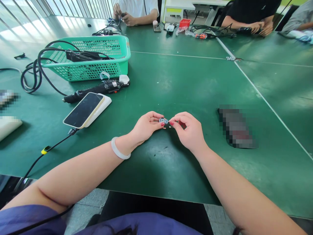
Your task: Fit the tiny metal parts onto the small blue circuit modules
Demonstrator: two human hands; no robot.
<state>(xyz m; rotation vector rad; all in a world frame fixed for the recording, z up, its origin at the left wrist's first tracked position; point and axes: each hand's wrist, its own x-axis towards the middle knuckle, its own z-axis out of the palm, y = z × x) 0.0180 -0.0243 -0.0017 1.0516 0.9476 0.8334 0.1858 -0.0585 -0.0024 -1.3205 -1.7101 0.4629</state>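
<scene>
My left hand (149, 125) pinches a small blue-grey part (163, 120) with a speckled, metallic look between thumb and fingers. Its exact kind is too small to tell. At the part's right end my right hand (187, 130) is closed, thumb and fingertips pressed together. Whatever those fingertips hold is mostly hidden; something dark shows beside them. A small pale, narrow piece (171, 127) shows just below the gap between the hands. Both hands are just above the green table (156, 88), near its front edge.
A green basket (95, 70) with black cables stands at the back left, a black electric screwdriver (93, 91) before it. Nearer lies a phone (83, 110) on a white block, cable attached. A blurred dark object (236, 129) lies right. Co-workers' hands (128, 18) are across the table.
</scene>
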